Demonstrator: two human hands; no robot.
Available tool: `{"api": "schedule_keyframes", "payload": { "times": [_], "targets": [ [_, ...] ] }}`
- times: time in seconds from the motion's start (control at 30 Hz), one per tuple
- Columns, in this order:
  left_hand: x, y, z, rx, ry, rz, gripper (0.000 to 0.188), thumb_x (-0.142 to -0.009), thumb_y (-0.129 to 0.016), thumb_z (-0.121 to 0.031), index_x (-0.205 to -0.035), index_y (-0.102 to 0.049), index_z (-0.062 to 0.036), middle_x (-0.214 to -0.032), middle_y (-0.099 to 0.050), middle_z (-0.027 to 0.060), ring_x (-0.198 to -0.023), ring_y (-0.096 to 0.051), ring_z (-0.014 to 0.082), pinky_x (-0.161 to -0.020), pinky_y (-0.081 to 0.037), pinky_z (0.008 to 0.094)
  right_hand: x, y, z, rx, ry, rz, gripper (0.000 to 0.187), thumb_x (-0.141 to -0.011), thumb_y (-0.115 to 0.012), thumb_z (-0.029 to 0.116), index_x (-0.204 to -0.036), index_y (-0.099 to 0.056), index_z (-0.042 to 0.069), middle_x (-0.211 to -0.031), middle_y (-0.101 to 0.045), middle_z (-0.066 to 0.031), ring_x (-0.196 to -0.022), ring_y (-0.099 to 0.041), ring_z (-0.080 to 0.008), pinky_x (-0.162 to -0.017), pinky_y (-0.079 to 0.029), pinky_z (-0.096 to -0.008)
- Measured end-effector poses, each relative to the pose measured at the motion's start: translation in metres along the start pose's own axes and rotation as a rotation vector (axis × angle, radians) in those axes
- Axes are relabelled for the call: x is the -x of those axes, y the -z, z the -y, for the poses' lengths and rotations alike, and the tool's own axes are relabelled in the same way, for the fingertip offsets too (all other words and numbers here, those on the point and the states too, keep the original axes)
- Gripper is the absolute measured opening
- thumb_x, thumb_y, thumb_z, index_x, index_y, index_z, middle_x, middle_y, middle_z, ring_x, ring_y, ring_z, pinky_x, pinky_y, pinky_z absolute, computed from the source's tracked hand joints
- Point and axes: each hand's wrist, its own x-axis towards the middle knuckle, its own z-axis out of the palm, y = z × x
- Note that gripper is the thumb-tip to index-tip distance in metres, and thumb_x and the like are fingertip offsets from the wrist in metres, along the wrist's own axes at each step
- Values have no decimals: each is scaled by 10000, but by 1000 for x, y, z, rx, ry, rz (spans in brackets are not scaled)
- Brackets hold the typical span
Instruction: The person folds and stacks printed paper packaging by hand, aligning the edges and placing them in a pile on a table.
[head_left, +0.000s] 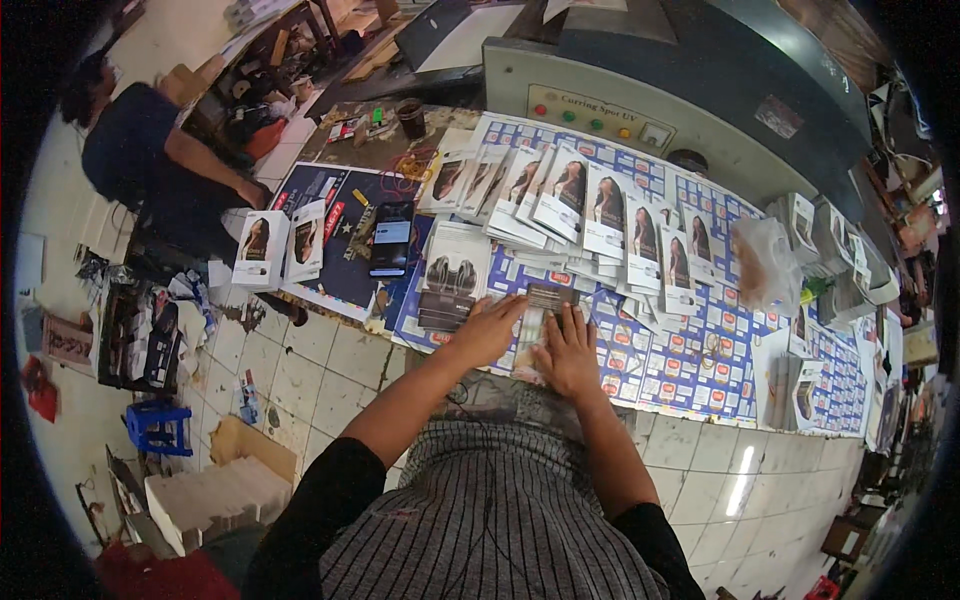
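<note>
A flat, unfolded carton [550, 297] with a dark printed top and a pale lower part lies at the near edge of the table. My right hand [568, 355] rests flat on its right side, fingers stretched out and a little apart. At its left edge is my left hand [488, 335], palm down, fingertips reaching toward the carton; its fingers seem extended, though the undersides are hidden. Just left of that hand sits a stack of similar flat cartons [452, 275] with a dark picture. Beyond both hands, many white cartons [560, 195] with a long-haired figure lie in overlapping rows.
A phone [391, 240] lies on dark printed sheets to the left, near two white carton piles [260, 248]. A glass [411, 118] stands farther back. A grey machine [600, 110] borders the far side. At right sits a plastic bag [765, 262]. Another person [140, 150] stands at far left.
</note>
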Motion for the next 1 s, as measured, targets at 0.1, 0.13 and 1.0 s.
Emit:
{"api": "schedule_keyframes", "payload": {
  "times": [0.1,0.13,1.0],
  "targets": [
    [4,4,-4,-45,-120,-64,587,-951,-568,-221,-1488,-386,-70,-1568,-352,141,-1459,-310,300,-1171,-249,479,0,-1,-1,4,8,-6,620,-957,-531,442,-1449,-458,73,-1572,-301,-216,-1450,-272,-414,-1156,-202,-595],
    [5,9,-8,-67,-158,-67,584,-941,-573,-242,-1475,-416,-66,-1578,-343,126,-1456,-316,292,-1171,-261,463,1,-1,-1,5,7,-7,604,-962,-528,424,-1447,-459,70,-1570,-306,-217,-1450,-275,-411,-1156,-202,-596],
    [3,-6,11,-124,-228,-16,654,-941,-594,-421,-1450,-448,-37,-1585,-328,124,-1493,-230,310,-1190,-238,459,-14,3,-24,-15,71,20,580,-991,-517,351,-1444,-428,0,-1555,-341,-208,-1450,-297,-373,-1180,-226,-506]
  ]
}}
